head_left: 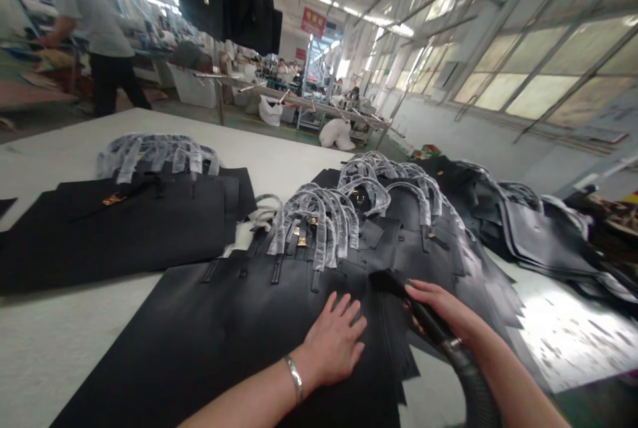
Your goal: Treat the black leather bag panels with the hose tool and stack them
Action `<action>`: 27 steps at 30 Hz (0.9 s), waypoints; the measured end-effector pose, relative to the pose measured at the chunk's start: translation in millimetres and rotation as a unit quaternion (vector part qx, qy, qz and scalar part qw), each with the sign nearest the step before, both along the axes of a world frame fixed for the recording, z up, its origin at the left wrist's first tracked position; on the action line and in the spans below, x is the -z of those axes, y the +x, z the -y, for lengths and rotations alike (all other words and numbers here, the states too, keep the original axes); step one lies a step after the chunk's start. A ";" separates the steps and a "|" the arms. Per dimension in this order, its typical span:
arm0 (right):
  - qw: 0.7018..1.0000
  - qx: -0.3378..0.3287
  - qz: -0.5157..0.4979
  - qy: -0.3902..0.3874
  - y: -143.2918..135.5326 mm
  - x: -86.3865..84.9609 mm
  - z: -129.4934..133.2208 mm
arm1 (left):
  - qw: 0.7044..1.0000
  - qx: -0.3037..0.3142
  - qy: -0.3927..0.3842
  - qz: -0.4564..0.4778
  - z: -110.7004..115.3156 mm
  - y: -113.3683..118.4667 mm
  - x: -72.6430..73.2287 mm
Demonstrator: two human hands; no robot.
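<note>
Counted at the desk (60,335): two bare hands, one tool, several overlapping groups of black bags; pieces too overlapped to tally. Left hand (336,341): laid palm down on the nearest black bag (224,348), fingers straight and spread apart, one silver bracelet (294,378) at the wrist. Right hand (443,305): fingers clamped on a black tool (391,282) with one ribbed hose (476,375); nozzle above or against the bags, contact unclear. Nearest bag flat on the desk, front and centre. Noted just beyond: film-wrapped handles (323,225) in a row. At left, one further stack (149,232); at right, another pile (543,235). Hanging overhead, one cluster of bags (234,12). Writing: two larger red signs (313,21), characters too blurred to read. Containers: one white bin (194,92) on the floor, grey bundle (187,54) at its top; one white plastic bag (270,111), contents unclear. At left, one standing person (102,22).
</note>
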State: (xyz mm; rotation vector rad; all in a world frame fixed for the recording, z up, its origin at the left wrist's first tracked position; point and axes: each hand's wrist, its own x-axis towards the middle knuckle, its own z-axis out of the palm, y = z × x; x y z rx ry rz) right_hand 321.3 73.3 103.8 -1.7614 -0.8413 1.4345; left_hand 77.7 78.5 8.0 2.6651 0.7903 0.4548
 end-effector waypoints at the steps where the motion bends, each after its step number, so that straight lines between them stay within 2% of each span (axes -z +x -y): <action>1: 1.000 -0.002 0.001 -0.003 -0.3 -0.1 -0.3 | 1.000 -0.001 0.000 0.001 -0.1 0.2 0.1; 6: 0.996 0.049 0.038 0.062 -9.3 4.9 -17.4 | 1.000 -0.002 0.000 -0.002 -0.9 -0.2 -2.6; 9: 0.990 0.077 0.058 0.098 -11.1 -1.9 -16.3 | 1.000 0.000 -0.002 -0.002 -1.3 -0.6 -3.8; 13: 0.998 0.039 0.029 0.047 -14.8 -6.1 -9.1 | 1.000 0.000 -0.001 0.001 -1.1 -0.4 -3.2; 15: 0.999 0.025 0.015 0.029 -19.2 0.2 -16.9 | 1.000 -0.001 0.000 0.003 -1.0 -0.3 -2.4; 19: 0.998 0.035 0.019 0.049 -24.4 10.6 -38.2 | 1.000 -0.006 0.001 0.008 -0.8 -1.0 -0.5; 24: 0.999 0.014 0.015 0.026 -21.2 1.3 -26.4 | 1.000 -0.005 0.001 0.018 -0.5 -2.1 2.2; 27: 0.999 0.024 0.036 0.018 -27.5 1.1 -27.1 | 1.000 -0.006 -0.006 0.027 -0.5 0.6 3.6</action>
